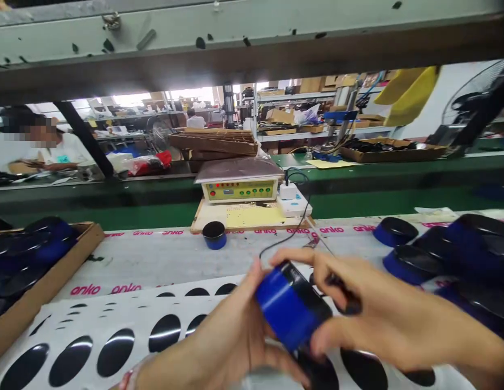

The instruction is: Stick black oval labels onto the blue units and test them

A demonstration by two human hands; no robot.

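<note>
A blue cylinder with a black end (290, 309), the size of a small speaker, is held between both hands low in the middle of the view. My left hand (231, 338) cups it from the left and below, thumb up along its side. From the right, my right hand (357, 309) closes its fingers over the cylinder's black end and lower edge. Under the hands lies a white sheet of glossy black oval stickers (114, 352). A black cable (284, 241) runs from the hands toward the back.
A cardboard box of dark blue parts (36, 265) stands at left. More blue-and-black parts (459, 254) pile at right. A small blue cup (214, 234), a yellow control box (239, 187) and a white adapter (290, 197) sit behind. Another person (52, 149) works far left.
</note>
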